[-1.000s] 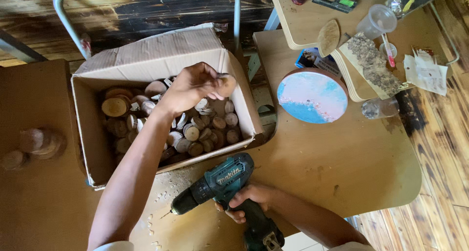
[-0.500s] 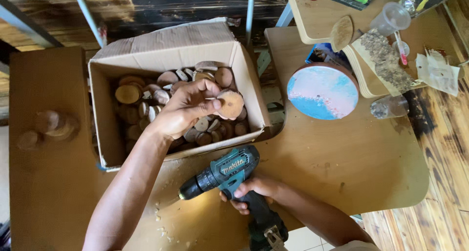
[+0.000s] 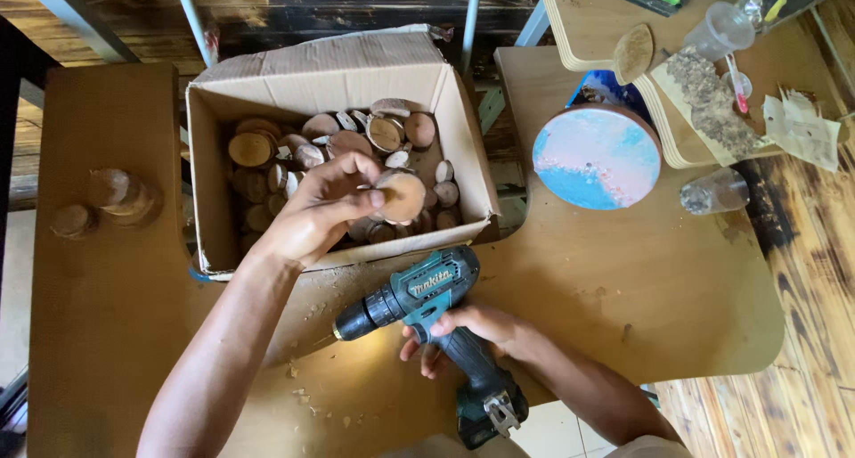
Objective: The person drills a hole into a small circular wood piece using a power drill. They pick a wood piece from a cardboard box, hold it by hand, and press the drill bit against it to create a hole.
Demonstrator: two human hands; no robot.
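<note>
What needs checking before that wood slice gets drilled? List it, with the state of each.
1. Left hand grips the wood slice: ok, pinched above the cardboard box.
2. Right hand holds the cordless drill by its grip: ok.
3. Bit fitted in chuck: cannot tell.
4. Drill tip points away from the left forearm: not ok, it aims towards it.
5. Bare spot on the wooden table for the slice: ok.

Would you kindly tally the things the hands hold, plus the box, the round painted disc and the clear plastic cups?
Wood slice in the left hand: 1
Cordless drill in the right hand: 1
Cardboard box: 1
Painted disc: 1
Clear cups: 2
Total: 6
</note>
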